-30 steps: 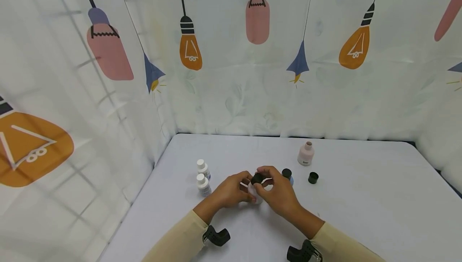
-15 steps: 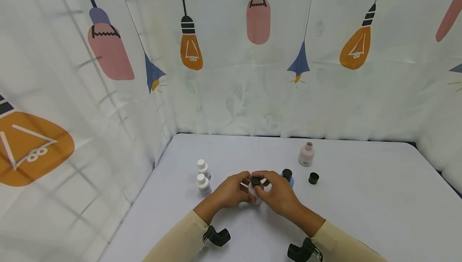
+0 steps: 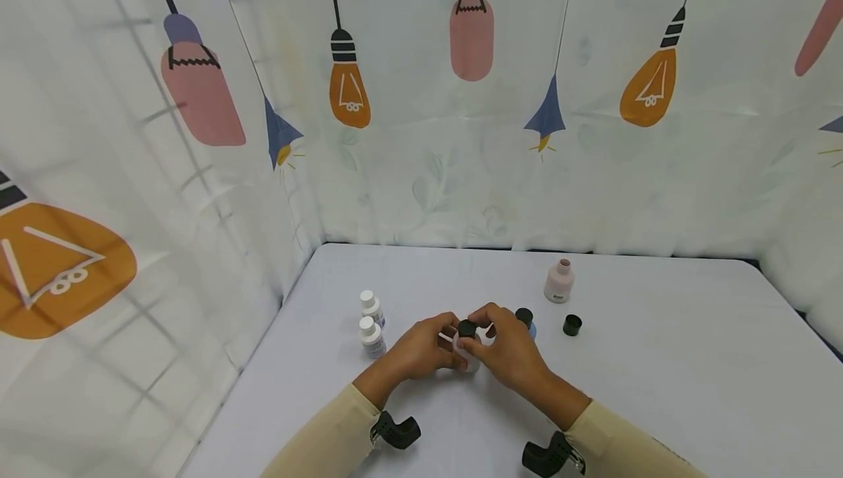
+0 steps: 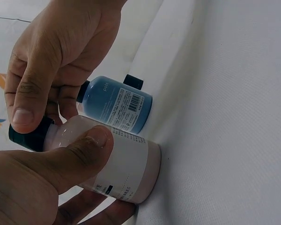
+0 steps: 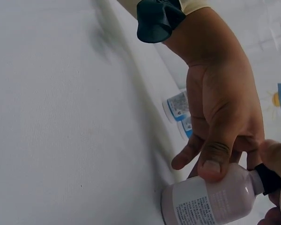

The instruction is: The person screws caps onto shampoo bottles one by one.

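Note:
A pale pink bottle [image 4: 126, 164] with a white label stands upright on the table, with a black cap [image 3: 467, 328] on its neck. My left hand [image 3: 418, 350] grips the bottle's body, thumb on the near side and fingers round the back. At the top, my right hand [image 3: 510, 353] pinches the cap between thumb and fingers; in the left wrist view its thumb lies against the cap's side. A blue bottle [image 4: 114, 101] with a black cap stands just behind, partly covered by the right hand in the head view.
Two white-capped bottles [image 3: 372, 339] stand left of my hands. Towards the back right is an uncapped pink bottle [image 3: 559, 288], and a loose black cap [image 3: 572, 325] lies nearer, right of the blue bottle. A printed curtain [image 3: 421, 170] hangs behind the white table [image 3: 691, 361].
My right fingers have swung left round the cap and then back right. The left hand and the bottle have stayed in place.

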